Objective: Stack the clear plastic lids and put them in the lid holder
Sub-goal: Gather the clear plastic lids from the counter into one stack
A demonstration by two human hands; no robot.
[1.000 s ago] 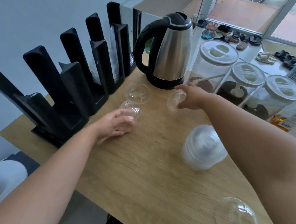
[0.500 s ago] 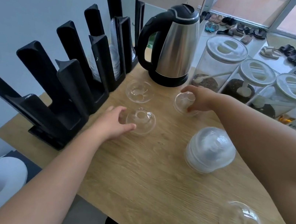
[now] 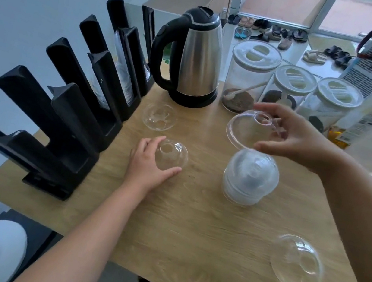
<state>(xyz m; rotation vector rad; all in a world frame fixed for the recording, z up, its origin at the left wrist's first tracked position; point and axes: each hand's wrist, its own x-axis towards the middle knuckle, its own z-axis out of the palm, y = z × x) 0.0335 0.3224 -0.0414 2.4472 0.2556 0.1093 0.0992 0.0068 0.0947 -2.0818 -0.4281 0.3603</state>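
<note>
A domed lid (image 3: 251, 131) is pinched by the fingers (image 3: 267, 148) of the right hand (image 3: 294, 139), held tilted just above the stack (image 3: 250, 178) on the bench (image 3: 202, 229). Another lid (image 3: 171, 154) is cupped by the curled fingers (image 3: 166, 170) of the left hand (image 3: 149, 163), resting on the bench near the black holder (image 3: 66, 122). For a clean nest, the raised lid should be levelled, centred over the stack and lowered straight, without squeezing the thin plastic. Two loose lids, one by the kettle (image 3: 159, 116) and one at the near right (image 3: 297, 263), remain to be gathered.
</note>
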